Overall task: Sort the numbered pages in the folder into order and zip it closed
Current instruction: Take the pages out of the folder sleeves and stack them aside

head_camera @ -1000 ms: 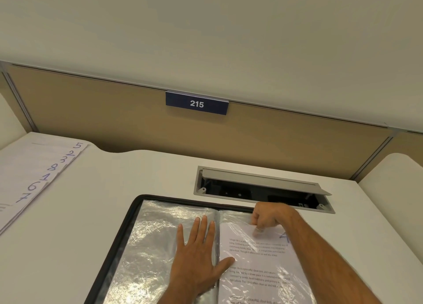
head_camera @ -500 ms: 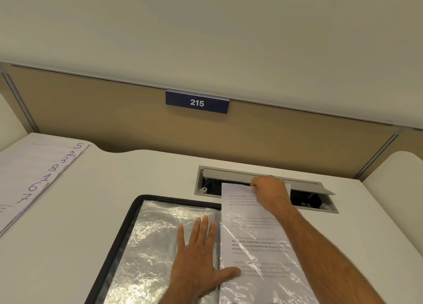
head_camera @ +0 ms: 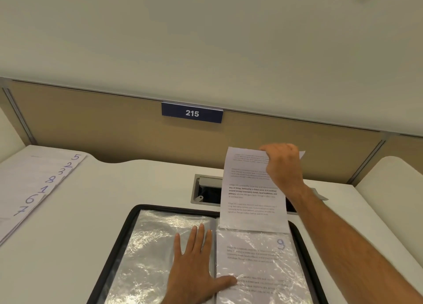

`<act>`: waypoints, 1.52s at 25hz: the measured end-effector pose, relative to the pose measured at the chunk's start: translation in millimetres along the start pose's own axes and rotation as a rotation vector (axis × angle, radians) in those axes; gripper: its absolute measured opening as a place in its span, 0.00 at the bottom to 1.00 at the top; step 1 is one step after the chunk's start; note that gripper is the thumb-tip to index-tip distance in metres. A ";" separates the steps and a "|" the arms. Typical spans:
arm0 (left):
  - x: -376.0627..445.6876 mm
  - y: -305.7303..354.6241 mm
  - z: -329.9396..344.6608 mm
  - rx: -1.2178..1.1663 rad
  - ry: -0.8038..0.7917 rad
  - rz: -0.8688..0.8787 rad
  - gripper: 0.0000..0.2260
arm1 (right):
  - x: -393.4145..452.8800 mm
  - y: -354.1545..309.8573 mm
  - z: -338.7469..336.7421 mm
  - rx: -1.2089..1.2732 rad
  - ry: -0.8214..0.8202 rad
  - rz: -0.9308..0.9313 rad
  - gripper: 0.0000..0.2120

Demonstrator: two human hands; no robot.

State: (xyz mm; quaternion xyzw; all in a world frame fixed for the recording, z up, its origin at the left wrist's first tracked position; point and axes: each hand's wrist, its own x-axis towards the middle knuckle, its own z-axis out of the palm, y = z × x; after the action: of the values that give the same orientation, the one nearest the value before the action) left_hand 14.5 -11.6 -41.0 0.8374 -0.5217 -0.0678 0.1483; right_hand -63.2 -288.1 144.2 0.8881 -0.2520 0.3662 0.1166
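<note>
Folder (head_camera: pixel 119 246) lies open on the near middle of the bench (head_camera: pixel 75 246), its left sleeve empty and its right sleeve showing a page marked 9 (head_camera: pixel 254 255), so judging by that the emptying is nearly done, with sorting, refilling and zipping all left. Seven fanned pages (head_camera: pixel 34 184) wait far left. Left hand (head_camera: pixel 194 271) presses flat on the sleeves; right hand (head_camera: pixel 283 164) pinches a drawn-out sheet (head_camera: pixel 249 200) by its top.

White desk (head_camera: pixel 114 223), tan partition (head_camera: pixel 91 125) with 215 plate (head_camera: pixel 192 113), pale wall (head_camera: pixel 183 40)
</note>
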 end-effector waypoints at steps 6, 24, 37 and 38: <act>-0.5 -3.3 -21.1 -0.129 -0.062 -0.021 0.56 | 2.2 -19.1 -53.9 0.018 0.177 -0.032 0.19; -1.2 5.3 -169.6 -1.171 0.573 -0.149 0.11 | 22.7 -134.7 -150.7 0.254 0.106 -0.155 0.22; -62.1 -93.9 -215.8 -1.151 0.691 -0.350 0.05 | -35.4 -216.4 -99.4 1.160 -0.335 0.882 0.30; -65.8 -105.9 -219.8 -1.136 0.685 -0.380 0.05 | -42.0 -226.7 -89.9 1.175 -0.361 0.909 0.26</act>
State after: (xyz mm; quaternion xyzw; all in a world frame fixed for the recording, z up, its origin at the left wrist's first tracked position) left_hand 134.5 129.9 130.7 0.6809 -0.1733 -0.0871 0.7062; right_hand -20.9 -46.0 172.7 0.6593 -0.3716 0.3011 -0.5801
